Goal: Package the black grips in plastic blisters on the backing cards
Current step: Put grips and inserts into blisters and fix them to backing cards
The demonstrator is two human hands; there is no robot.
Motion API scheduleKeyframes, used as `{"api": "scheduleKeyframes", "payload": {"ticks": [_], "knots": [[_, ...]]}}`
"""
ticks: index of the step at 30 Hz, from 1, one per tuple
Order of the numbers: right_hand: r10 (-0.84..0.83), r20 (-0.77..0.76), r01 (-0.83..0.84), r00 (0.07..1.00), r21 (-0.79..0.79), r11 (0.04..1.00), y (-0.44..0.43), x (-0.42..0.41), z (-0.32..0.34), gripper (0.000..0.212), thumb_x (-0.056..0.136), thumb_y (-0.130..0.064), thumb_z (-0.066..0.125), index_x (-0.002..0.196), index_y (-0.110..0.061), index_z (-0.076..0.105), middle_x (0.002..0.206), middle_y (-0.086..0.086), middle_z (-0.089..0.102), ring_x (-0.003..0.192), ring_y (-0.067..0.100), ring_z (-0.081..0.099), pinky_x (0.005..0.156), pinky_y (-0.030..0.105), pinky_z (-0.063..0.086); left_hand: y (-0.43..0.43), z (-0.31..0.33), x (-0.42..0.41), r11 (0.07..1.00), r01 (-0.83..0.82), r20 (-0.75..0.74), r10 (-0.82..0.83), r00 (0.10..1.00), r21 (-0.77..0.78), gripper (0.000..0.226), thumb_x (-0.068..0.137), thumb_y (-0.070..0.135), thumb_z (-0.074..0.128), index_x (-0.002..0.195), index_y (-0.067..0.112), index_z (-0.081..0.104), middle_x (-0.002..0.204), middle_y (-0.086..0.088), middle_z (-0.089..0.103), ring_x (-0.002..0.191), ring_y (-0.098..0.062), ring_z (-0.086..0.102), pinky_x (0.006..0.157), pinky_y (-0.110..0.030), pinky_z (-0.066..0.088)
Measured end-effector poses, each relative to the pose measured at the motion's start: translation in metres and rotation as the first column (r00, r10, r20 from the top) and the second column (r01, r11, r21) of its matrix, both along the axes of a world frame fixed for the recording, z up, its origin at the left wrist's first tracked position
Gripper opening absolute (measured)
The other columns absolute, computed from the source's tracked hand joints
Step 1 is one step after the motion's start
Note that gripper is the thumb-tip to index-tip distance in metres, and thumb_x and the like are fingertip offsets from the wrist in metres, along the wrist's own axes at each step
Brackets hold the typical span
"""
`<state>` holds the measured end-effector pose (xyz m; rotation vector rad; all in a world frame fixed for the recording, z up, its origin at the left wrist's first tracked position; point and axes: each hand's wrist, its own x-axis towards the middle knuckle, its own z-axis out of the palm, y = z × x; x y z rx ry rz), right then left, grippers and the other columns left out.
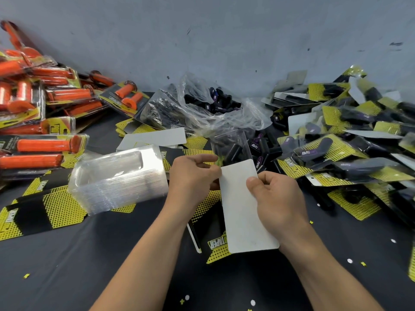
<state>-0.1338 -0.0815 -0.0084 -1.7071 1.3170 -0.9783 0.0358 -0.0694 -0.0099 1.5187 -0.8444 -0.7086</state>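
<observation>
Head view, the only one: both hands are at the middle of the dark table (112, 254), working on a single piece. The left hand (193, 176) has its fingers curled, thumb and forefinger pinching the upper left corner of the backing card (242, 209), which faces up with its plain white side. The right hand (278, 198) grips the card's right edge, thumb pressed flat on the white face and the other fingers folded in beneath it.

At the card's far end sits a clear blister (231, 147) with black grips (233, 153) inside, its lower edge meeting the top of the card. Whether the card sits inside the blister's folded edges cannot be told.

Under the held card lies a printed card (215, 245), yellow and black, flat on the table. Just left of the left hand stands a stack of empty blisters (116, 180), tilted and nested. More flat printed cards (45, 212) are spread at the near left.

At the back, against the grey wall (224, 30), a crumpled plastic bag (224, 113) holds loose black grips (215, 102). On the right is a heap of finished black packs (336, 149). On the left is a heap of orange grip packs (40, 95). Small paper punch-outs (349, 260) dot the near table.
</observation>
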Motion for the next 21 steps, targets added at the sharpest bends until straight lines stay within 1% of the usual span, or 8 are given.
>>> {"api": "scheduleKeyframes", "payload": {"ticks": [4, 6, 8, 11, 13, 16, 18, 21], "knots": [[-0.019, 0.010, 0.019, 1.000, -0.009, 1.000, -0.002, -0.001, -0.001, 0.035, 0.102, -0.027, 0.061, 0.075, -0.006, 0.064, 0.072, 0.015, 0.069, 0.074, 0.036, 0.065, 0.060, 0.045, 0.053, 0.003, 0.001, 0.001, 0.993, 0.120, -0.101, -0.120, 0.988, -0.007, 0.042, 0.079, -0.012, 0.075, 0.099, 0.024, 0.076, 0.090, -0.010, 0.079, 0.082, -0.026, 0.079, 0.068, -0.031, 0.064], [-0.024, 0.002, 0.024, 1.000, -0.020, 1.000, -0.003, -0.001, -0.003, 0.035, 0.103, -0.028, 0.061, 0.076, -0.005, 0.064, 0.071, 0.014, 0.069, 0.073, 0.035, 0.065, 0.059, 0.043, 0.052, 0.004, 0.002, 0.002, 0.986, 0.167, -0.045, -0.166, 0.985, 0.023, 0.051, 0.076, -0.012, 0.077, 0.111, 0.024, 0.075, 0.092, -0.008, 0.079, 0.087, -0.026, 0.078, 0.078, -0.037, 0.066], [-0.023, -0.022, 0.022, 0.999, -0.042, 0.999, -0.003, -0.001, -0.004, 0.036, 0.103, -0.029, 0.060, 0.076, -0.005, 0.063, 0.068, 0.011, 0.068, 0.067, 0.028, 0.062, 0.056, 0.038, 0.049, 0.004, 0.003, 0.002, 0.972, 0.213, 0.108, -0.223, 0.969, 0.098, 0.069, 0.072, -0.006, 0.081, 0.132, 0.026, 0.066, 0.100, -0.003, 0.075, 0.087, -0.022, 0.076, 0.083, -0.041, 0.065], [-0.042, -0.089, 0.033, 0.995, -0.096, 0.995, -0.001, 0.000, -0.006, 0.041, 0.102, -0.031, 0.059, 0.070, -0.006, 0.054, 0.056, 0.005, 0.055, 0.052, 0.013, 0.044, 0.044, 0.023, 0.031, 0.006, 0.003, -0.002, 0.951, 0.251, 0.291, -0.295, 0.910, 0.178, 0.088, 0.071, 0.005, 0.080, 0.145, 0.042, 0.047, 0.107, 0.008, 0.064, 0.081, -0.019, 0.072, 0.073, -0.040, 0.065], [-0.045, -0.105, 0.034, 0.993, -0.106, 0.994, 0.000, 0.000, -0.006, 0.043, 0.102, -0.034, 0.058, 0.068, -0.008, 0.050, 0.055, 0.002, 0.051, 0.051, 0.011, 0.041, 0.044, 0.024, 0.029, 0.007, 0.004, -0.004, 0.954, 0.261, 0.274, -0.293, 0.916, 0.147, 0.091, 0.074, 0.004, 0.076, 0.148, 0.046, 0.043, 0.105, 0.008, 0.063, 0.080, -0.020, 0.071, 0.069, -0.040, 0.064], [-0.054, -0.120, 0.040, 0.991, -0.112, 0.993, 0.000, 0.001, -0.005, 0.046, 0.103, -0.037, 0.057, 0.067, -0.009, 0.049, 0.055, 0.001, 0.051, 0.052, 0.012, 0.042, 0.046, 0.027, 0.030, 0.008, 0.005, -0.003, 0.951, 0.282, 0.233, -0.306, 0.923, 0.128, 0.097, 0.076, -0.001, 0.071, 0.153, 0.048, 0.037, 0.106, 0.004, 0.062, 0.081, -0.020, 0.071, 0.073, -0.045, 0.064], [-0.069, -0.123, 0.055, 0.990, -0.117, 0.992, 0.001, 0.001, -0.005, 0.049, 0.103, -0.039, 0.056, 0.065, -0.011, 0.047, 0.054, -0.001, 0.049, 0.051, 0.012, 0.042, 0.044, 0.024, 0.028, 0.010, 0.008, -0.004, 0.935, 0.323, 0.234, -0.350, 0.907, 0.146, 0.104, 0.072, 0.004, 0.072, 0.157, 0.047, 0.030, 0.112, 0.005, 0.062, 0.073, -0.014, 0.071, 0.067, -0.038, 0.064], [-0.094, -0.124, 0.080, 0.988, -0.111, 0.991, 0.001, 0.002, -0.004, 0.053, 0.103, -0.043, 0.055, 0.062, -0.011, 0.046, 0.053, -0.001, 0.047, 0.053, 0.014, 0.043, 0.046, 0.031, 0.027, 0.012, 0.011, -0.006, 0.903, 0.388, 0.221, -0.422, 0.879, 0.183, 0.115, 0.060, 0.014, 0.072, 0.157, 0.052, 0.022, 0.122, 0.006, 0.064, 0.064, -0.006, 0.069, 0.057, -0.022, 0.054]]}}
